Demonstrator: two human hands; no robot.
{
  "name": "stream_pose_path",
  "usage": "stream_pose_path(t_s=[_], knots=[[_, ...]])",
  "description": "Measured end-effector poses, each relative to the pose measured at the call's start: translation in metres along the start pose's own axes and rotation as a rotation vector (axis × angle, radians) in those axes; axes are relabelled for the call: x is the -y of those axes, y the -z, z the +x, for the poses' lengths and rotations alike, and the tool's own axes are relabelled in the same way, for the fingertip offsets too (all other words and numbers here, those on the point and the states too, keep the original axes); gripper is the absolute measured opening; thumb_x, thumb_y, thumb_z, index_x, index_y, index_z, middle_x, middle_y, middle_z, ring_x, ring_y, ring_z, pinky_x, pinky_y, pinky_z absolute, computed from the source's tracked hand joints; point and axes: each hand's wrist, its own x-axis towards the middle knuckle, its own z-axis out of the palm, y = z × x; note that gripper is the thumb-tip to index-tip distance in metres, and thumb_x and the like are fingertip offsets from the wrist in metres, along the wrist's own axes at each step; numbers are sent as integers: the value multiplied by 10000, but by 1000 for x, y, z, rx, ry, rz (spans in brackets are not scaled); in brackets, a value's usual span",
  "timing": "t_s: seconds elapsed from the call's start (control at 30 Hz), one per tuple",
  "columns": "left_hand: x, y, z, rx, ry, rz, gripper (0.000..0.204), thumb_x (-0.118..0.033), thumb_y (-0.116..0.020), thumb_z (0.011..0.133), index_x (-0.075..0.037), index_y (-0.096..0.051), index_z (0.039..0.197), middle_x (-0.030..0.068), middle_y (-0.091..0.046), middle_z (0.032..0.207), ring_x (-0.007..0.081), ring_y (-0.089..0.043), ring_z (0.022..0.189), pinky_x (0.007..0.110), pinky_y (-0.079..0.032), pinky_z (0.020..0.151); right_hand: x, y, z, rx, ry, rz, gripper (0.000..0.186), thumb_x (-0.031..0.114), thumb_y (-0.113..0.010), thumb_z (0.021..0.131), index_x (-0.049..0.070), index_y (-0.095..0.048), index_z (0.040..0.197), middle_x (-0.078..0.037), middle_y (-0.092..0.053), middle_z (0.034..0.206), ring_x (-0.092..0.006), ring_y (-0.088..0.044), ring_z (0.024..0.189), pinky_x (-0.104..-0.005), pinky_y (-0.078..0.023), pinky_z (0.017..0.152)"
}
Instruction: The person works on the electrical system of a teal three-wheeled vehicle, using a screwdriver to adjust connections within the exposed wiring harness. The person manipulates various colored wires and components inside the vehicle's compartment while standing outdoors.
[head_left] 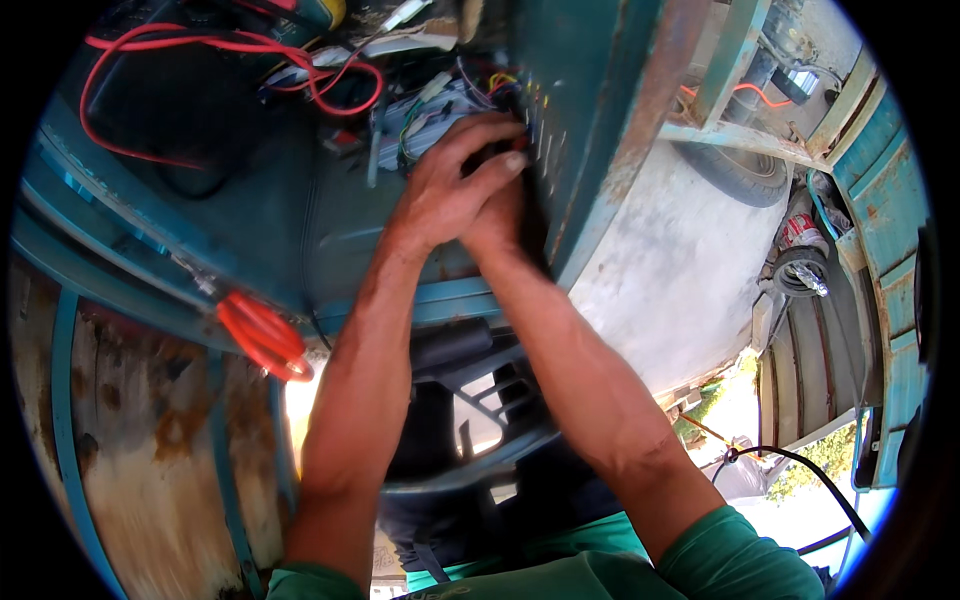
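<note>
Both our bare hands reach up into a teal painted metal compartment point(350, 215) and meet close beside its upright teal panel with rows of small slots point(590, 110). Our left hand point(447, 185) lies over our right hand point(497, 222), wrists nearly crossing. The grip of the left is half curled, fingers bent toward the panel and thumb stretched along below them; we cannot tell whether anything is pinched there. The fingers of the right are hidden behind the left, so we cannot tell how far its grip is closed or what it has hold of.

Just beyond the left hand, inside the compartment, sits a silver-grey ribbed metal box point(432, 128), partly covered by thin multicoloured wires point(490, 85). Farther up and to the left, a loose red twin cable point(335, 90) loops across the compartment.

Near our left forearm, a blurred tool with red-orange handles and a metal end point(262, 335) rests at the compartment's lower edge. Well apart on the right are a black rubber tyre point(745, 178), partly behind a teal metal frame, and a clear plastic bottle with a red label point(800, 235).
</note>
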Motion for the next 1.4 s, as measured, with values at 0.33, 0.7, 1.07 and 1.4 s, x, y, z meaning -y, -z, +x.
stream_pose_path(t_s=[0.33, 0.7, 1.07, 1.4], knots=[[28, 12, -4, -555, 333, 69, 380, -333, -535, 931, -31, -614, 1146, 55, -641, 967, 109, -566, 859, 251, -451, 680, 25, 14, 6, -3, -478, 500, 201, 87, -587, 798, -21, -628, 963, -187, -670, 892, -267, -656, 855, -345, -492, 791], [70, 26, 22, -828, 333, 516, 235, -236, -635, 800, -16, -657, 881, 203, -653, 801, 387, -610, 764, 428, -466, 724, 16, -3, 2, -44, -445, 522, 217, 54, -579, 781, -32, -622, 976, -173, -669, 869, -236, -650, 829, -324, -487, 787], [74, 34, 43, -839, 558, 488, 349, -329, -688, 733, -30, -673, 912, 187, -674, 846, 333, -647, 808, 392, -479, 744, 18, 0, 1, -18, -462, 547, 224, 67, -566, 794, -29, -622, 988, -167, -671, 873, -232, -648, 830, -321, -485, 795], [42, 19, 22, -678, 457, 223, 320, -369, -567, 843, -64, -664, 836, 112, -654, 885, 276, -591, 816, 391, -431, 739, 9, -10, 2, -121, -412, 567, 206, 65, -601, 796, -22, -622, 981, -125, -666, 841, -180, -629, 797, -299, -483, 771]])
